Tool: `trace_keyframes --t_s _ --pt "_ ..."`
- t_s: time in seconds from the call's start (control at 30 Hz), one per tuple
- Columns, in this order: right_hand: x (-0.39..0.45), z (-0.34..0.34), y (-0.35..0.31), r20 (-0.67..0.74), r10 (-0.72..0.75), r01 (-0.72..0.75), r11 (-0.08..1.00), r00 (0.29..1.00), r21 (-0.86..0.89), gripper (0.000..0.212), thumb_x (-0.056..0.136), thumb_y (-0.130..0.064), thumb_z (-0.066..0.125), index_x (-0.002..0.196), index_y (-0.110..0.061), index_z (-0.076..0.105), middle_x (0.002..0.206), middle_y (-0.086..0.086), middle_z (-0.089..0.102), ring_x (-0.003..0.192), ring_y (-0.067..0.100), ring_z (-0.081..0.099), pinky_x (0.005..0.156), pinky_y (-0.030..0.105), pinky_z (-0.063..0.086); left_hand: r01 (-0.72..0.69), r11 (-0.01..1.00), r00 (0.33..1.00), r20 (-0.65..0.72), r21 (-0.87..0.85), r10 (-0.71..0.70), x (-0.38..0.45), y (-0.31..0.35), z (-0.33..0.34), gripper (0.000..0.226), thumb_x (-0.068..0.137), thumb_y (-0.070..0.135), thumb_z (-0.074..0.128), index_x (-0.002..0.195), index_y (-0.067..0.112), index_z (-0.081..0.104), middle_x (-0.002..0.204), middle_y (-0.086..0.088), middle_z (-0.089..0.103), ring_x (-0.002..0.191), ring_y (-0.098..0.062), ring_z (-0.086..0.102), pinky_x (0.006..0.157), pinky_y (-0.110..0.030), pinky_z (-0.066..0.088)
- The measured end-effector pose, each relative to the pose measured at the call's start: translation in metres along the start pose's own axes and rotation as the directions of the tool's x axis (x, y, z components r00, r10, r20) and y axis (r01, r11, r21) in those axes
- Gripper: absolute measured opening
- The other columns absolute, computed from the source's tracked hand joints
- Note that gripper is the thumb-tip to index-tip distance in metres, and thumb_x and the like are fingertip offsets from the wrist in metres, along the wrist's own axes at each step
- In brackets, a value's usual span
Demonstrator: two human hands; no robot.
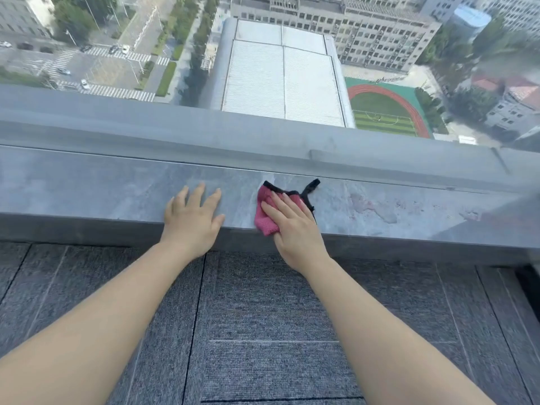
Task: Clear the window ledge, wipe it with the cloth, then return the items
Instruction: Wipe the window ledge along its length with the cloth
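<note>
- The window ledge (87, 188), a long grey stone shelf, ran across the view from left to right, below the glass and above the carpet.
- The cloth (264, 213), pink with a black edge, lay on the ledge a little right of centre, its near corner reaching the front edge of the stone.
- A black loop or strap of the cloth stuck out toward the glass, beyond the fingers.
- The right hand (293, 226) lay on top of the cloth, palm down, fingers straight and close together, pressing it flat against the ledge rather than curling around it.
- The thumb of that hand sat at the front edge of the ledge, beside the cloth's near corner.
- The left hand (193, 217) rested flat on bare stone just beside the cloth, to its left, fingers spread apart and straight, holding nothing.
- The two hands were near each other but not touching.
- A patch of pale pinkish marks (371, 206) showed on the ledge to the right of the cloth, apart from it.
- A grey window frame (146, 135) ran along the far side of the ledge.
- Through the glass, far below, were a white roof (283, 74), a green sports field (382, 112) ringed by a red track, and a street with cars.
- Grey carpet tiles (263, 317) covered the floor under both forearms.
</note>
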State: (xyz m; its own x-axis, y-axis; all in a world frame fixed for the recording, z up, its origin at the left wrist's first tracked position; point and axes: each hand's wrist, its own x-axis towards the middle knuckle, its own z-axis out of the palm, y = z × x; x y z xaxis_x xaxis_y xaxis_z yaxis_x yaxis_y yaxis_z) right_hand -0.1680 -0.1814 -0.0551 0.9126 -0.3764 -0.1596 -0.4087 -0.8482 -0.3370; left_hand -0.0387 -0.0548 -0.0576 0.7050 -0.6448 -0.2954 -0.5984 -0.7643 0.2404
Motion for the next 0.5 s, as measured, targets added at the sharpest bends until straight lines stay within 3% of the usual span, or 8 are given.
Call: trace_keyframes --t_s 0.1,0.2,0.33,0.43,0.5 --pt "-0.023 -0.009 0.009 -0.060 0.003 0.007 0.985 0.998 0.172 0.048 0.093 -0.009 0.041 0.140 -0.015 0.039 0.155 0.000 0.027 0.145 0.014 0.019 0.117 0.023 0.005 -0.010 0.999 0.999 -0.033 -0.038 0.008 -0.011 0.025 -0.001 0.047 0.095 0.033 0.031 0.140 0.022 0.025 0.155 -0.007 0.015 0.141 -0.030 0.010 0.114 -0.045 0.013" --pt "-0.042 -0.020 0.024 -0.187 0.170 -0.102 0.940 0.968 0.326 0.048 0.094 -0.008 0.041 0.141 -0.014 0.036 0.155 -0.001 0.024 0.144 0.017 0.020 0.113 0.027 0.022 -0.060 0.996 0.997 -0.061 -0.061 0.057 -0.015 0.058 0.004 0.046 0.095 0.031 0.031 0.140 0.022 0.025 0.155 -0.008 0.016 0.141 -0.029 0.010 0.114 -0.044 0.015" --pt "-0.051 -0.040 0.067 -0.348 0.337 -0.263 0.934 0.875 0.243 0.049 0.095 -0.013 0.040 0.143 -0.013 0.032 0.157 0.007 0.019 0.145 0.025 0.015 0.120 0.038 0.016 -0.103 0.992 0.991 -0.095 -0.072 0.096 -0.001 0.100 0.012 0.047 0.095 0.031 0.030 0.141 0.023 0.023 0.155 -0.007 0.015 0.142 -0.029 0.010 0.114 -0.044 0.015" --pt "-0.049 -0.045 0.100 -0.172 0.482 -0.479 0.876 0.859 0.062 0.053 0.098 -0.028 0.032 0.148 -0.023 0.016 0.160 0.007 0.004 0.146 0.031 0.003 0.120 0.046 0.002 -0.095 0.995 0.993 -0.066 -0.019 0.093 0.008 0.116 0.025 0.048 0.095 0.035 0.028 0.141 0.024 0.019 0.156 -0.007 0.011 0.142 -0.030 0.008 0.115 -0.043 0.011" --pt "-0.042 -0.039 0.111 -0.029 0.543 -0.544 0.838 0.839 -0.043 0.055 0.098 -0.037 0.025 0.148 -0.031 0.004 0.160 0.007 -0.007 0.145 0.038 -0.006 0.116 0.055 -0.003 -0.075 0.997 0.996 -0.051 0.017 0.075 0.011 0.117 0.033 0.049 0.095 0.037 0.026 0.142 0.026 0.017 0.156 -0.007 0.008 0.143 -0.030 0.005 0.117 -0.042 0.007"
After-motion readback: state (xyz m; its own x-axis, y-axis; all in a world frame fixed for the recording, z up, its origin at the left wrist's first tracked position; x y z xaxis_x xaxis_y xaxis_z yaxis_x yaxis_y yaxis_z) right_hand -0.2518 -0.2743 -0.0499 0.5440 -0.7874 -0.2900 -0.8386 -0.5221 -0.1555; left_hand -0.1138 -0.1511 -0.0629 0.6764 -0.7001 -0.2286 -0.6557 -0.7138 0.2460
